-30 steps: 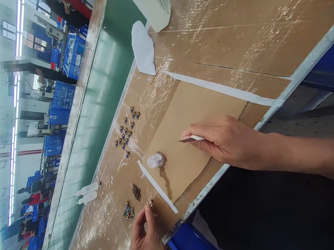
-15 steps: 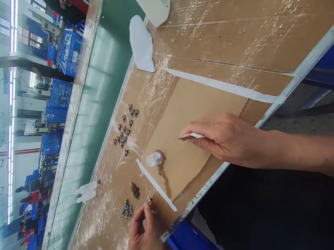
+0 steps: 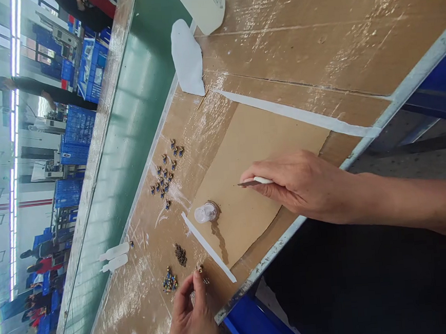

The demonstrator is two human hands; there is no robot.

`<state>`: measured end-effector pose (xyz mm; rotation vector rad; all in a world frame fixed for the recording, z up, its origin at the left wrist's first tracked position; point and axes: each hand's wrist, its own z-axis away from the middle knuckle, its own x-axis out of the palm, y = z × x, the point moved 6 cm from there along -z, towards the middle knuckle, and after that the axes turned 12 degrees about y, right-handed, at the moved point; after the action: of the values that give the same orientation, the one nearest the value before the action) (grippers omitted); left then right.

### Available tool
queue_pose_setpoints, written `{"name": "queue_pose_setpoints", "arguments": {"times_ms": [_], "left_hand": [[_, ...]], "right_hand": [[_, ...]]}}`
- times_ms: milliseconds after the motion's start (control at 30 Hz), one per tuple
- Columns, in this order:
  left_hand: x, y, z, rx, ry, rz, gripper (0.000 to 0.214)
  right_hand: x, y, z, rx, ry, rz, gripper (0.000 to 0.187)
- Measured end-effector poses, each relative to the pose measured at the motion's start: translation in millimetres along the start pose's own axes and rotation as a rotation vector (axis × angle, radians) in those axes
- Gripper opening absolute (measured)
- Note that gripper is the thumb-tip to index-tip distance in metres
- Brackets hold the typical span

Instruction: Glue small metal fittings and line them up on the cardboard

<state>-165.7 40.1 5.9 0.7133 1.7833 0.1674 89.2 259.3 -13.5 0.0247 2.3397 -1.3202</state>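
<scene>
My right hand (image 3: 299, 186) is closed around a small tool with a white handle (image 3: 262, 180) and a thin dark blade or tip, held above a brown paper sheet (image 3: 230, 161). At the lower left, my left hand (image 3: 194, 313) pinches a tiny gold-coloured piece (image 3: 199, 268) between thumb and finger; its exact kind is too small to tell. Beside that hand lie a heap of small blue-and-gold pieces (image 3: 170, 282) and a heap of dark brown bits (image 3: 180, 254). A small clear cup (image 3: 206, 212) stands on the sheet near a wet streak.
Several more blue-and-gold pieces (image 3: 165, 174) are spread beyond the sheet. White tape strips (image 3: 299, 113) flank the paper. Two white squeeze bottles (image 3: 115, 257), a white cloth or paper piece (image 3: 188, 59) and a large white jug (image 3: 206, 6) lie farther off. Blue crates (image 3: 79, 127) and people stand in the background.
Both hands stay almost where they were. The tiny piece in my left fingertips appears slightly turned.
</scene>
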Motion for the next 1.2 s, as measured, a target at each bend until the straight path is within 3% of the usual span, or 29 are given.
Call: {"name": "queue_pose_setpoints", "arguments": {"times_ms": [300, 500, 633, 800, 1200], "left_hand": [[0.6, 5.6, 1.2, -0.047, -0.014, -0.006, 0.036], [0.0, 7.3, -6.0, 0.014, -0.052, -0.148, 0.037], [0.1, 15.3, -8.0, 0.025, -0.141, -0.302, 0.038], [0.5, 31.9, -8.1, 0.103, -0.191, -0.373, 0.033], [9.1, 48.6, -13.7, 0.362, -0.255, -0.338, 0.029]], "right_hand": [[0.3, 1.4, 1.3, 0.006, -0.005, -0.006, 0.029], [-0.7, -0.5, 0.3, 0.001, 0.009, -0.005, 0.029], [-0.3, -0.4, 0.3, 0.010, -0.002, -0.001, 0.028], [0.9, 0.4, 0.3, 0.008, -0.006, -0.001, 0.025], [2.8, 3.4, 0.6, 0.024, -0.032, 0.046, 0.026]]}}
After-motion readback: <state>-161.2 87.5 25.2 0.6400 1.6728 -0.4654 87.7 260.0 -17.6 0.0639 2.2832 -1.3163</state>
